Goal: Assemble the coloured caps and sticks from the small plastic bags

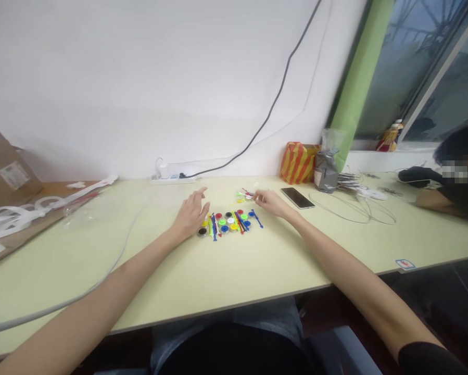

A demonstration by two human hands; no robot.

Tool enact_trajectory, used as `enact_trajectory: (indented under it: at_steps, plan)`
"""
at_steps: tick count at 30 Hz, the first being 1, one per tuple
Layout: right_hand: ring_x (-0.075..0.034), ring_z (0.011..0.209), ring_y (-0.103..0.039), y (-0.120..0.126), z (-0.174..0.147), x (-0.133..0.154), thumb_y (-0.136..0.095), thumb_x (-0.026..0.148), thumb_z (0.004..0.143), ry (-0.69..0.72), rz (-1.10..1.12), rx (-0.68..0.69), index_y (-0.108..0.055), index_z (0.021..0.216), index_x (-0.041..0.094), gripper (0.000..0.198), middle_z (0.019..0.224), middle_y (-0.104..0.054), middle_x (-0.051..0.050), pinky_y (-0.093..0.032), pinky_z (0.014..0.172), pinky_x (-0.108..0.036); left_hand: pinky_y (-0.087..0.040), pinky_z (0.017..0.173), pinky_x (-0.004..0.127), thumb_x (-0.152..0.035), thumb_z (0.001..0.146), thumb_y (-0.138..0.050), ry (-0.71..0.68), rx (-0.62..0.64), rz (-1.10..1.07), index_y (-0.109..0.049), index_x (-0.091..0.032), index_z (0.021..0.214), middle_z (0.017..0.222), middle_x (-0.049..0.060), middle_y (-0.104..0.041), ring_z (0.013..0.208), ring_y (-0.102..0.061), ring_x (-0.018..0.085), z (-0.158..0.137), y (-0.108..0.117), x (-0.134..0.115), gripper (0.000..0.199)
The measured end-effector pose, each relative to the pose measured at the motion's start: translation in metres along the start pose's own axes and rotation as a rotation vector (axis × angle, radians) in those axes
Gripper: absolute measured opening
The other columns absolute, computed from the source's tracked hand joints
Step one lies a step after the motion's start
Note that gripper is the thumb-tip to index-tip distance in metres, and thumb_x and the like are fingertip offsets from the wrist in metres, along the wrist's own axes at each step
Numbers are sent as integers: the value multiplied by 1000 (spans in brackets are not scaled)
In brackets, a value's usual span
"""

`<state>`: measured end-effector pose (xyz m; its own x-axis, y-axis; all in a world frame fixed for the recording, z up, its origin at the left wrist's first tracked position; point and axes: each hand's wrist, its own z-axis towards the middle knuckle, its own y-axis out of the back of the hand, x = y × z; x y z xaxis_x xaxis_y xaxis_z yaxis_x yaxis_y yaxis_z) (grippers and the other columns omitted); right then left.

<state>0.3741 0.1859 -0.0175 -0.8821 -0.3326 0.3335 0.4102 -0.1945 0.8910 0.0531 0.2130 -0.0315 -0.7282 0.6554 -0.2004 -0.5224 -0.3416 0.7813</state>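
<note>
Spreading its fingers in a loose curve, the left hand point(192, 212) is reaching over the left end of a cluster of small plastic pieces on the pale, smooth worktop point(234, 273). Its grip is standing apart and seems to be holding nothing; whether its edge is touching the nearest pieces I cannot tell. The cluster is lying between the two forearms, near the middle of the worktop. At least twelve round discs point(230, 221) are showing there, coloured centres set in paler rims: three blue, two red, two green, two yellow, two black and one white. Slim sticks point(258, 220) with arrow-like ends are lying among them in blue, red, yellow, green and black, crowding too closely for a sure count; one blue stick is slanting alone at the right end.

Beyond the cluster, the right hand point(268, 202) is bending its fingers together at the edge of one loose heap point(240, 200) of red, white, green and yellow bits. Its fingertips are nearly meeting, but whether the grip is pinching a bit I cannot tell.

Just right of that hand, one flat, dark-faced phone point(297, 198) is lying on the worktop. Behind it, one crinkled red-and-yellow striped bag point(299, 163) is standing beside one grey plastic bag point(326, 171). One black cable point(273, 107) is curving down the wall to a white power strip point(172, 179).
</note>
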Motion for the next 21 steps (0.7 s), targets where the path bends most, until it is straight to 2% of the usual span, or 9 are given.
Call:
enact_trajectory:
  at_steps: [2, 5, 10, 12, 14, 16, 18, 19, 21]
  plan:
    - [-18, 90, -62, -7, 17, 4, -52, 15, 94, 6, -75, -69, -67, 117, 19, 28, 106, -68, -8, -42, 77, -26, -41, 99, 44, -35, 102, -35, -5, -4, 0, -32, -17, 147, 121, 13, -58, 114, -55, 27, -1, 0, 1, 49]
    - [-21, 100, -62, -17, 43, 16, -55, 18, 94, 52, -207, -8, -68, 123, 21, 31, 115, -65, -10, -42, 80, -27, -41, 99, 44, -34, 101, -35, -7, -12, 8, -32, -17, 148, 121, 13, -58, 113, -55, 27, -2, 0, 2, 49]
    - [-25, 107, -61, -32, 65, 33, -55, 10, 89, 58, -253, 20, -76, 92, 14, 22, 107, -69, -16, -43, 85, -29, -40, 99, 45, -34, 102, -36, -11, -34, 6, -31, -17, 148, 120, 13, -57, 113, -54, 27, -2, 2, 1, 50]
    - [-25, 104, -63, -32, 67, 37, -53, 10, 90, 51, -224, -8, -75, 89, 14, 23, 105, -70, -16, -44, 84, -30, -41, 99, 45, -32, 101, -37, -21, -37, -5, -31, -17, 148, 120, 13, -57, 113, -54, 27, -2, 3, -1, 50]
    - [-23, 99, -64, -29, 67, 41, -50, 14, 93, 45, -186, -59, -74, 94, 14, 24, 104, -71, -14, -45, 82, -30, -41, 100, 45, -31, 101, -38, -34, -47, -26, -33, -17, 146, 120, 13, -57, 113, -54, 26, -3, 4, -3, 48]
    - [-19, 89, -64, -22, 63, 48, -49, 21, 96, 16, 20, -159, -72, 100, 14, 24, 99, -72, -11, -47, 76, -28, -41, 101, 45, -30, 100, -39, -56, -69, -49, -34, -19, 145, 122, 13, -56, 117, -53, 27, -3, 6, -7, 46]
    - [-15, 73, -62, -14, 54, 56, -54, 31, 94, -26, 420, -252, -69, 99, 13, 24, 88, -70, -8, -46, 63, -25, -40, 102, 46, -30, 100, -42, -88, -99, -68, -34, -20, 145, 129, 14, -53, 122, -51, 27, -4, 10, -14, 46]
    - [-13, 67, -59, -10, 48, 61, -59, 36, 92, -38, 649, -269, -68, 96, 14, 25, 83, -68, -6, -44, 57, -24, -40, 103, 46, -30, 100, -43, -106, -111, -79, -34, -20, 145, 132, 15, -51, 124, -50, 27, -5, 12, -19, 47]
    - [-11, 62, -56, -5, 31, 70, -68, 44, 85, -8, 990, -197, -66, 92, 15, 30, 76, -64, -3, -40, 50, -22, -40, 104, 45, -32, 100, -44, -141, -119, -110, -32, -21, 147, 136, 15, -50, 127, -49, 27, -6, 16, -31, 49]
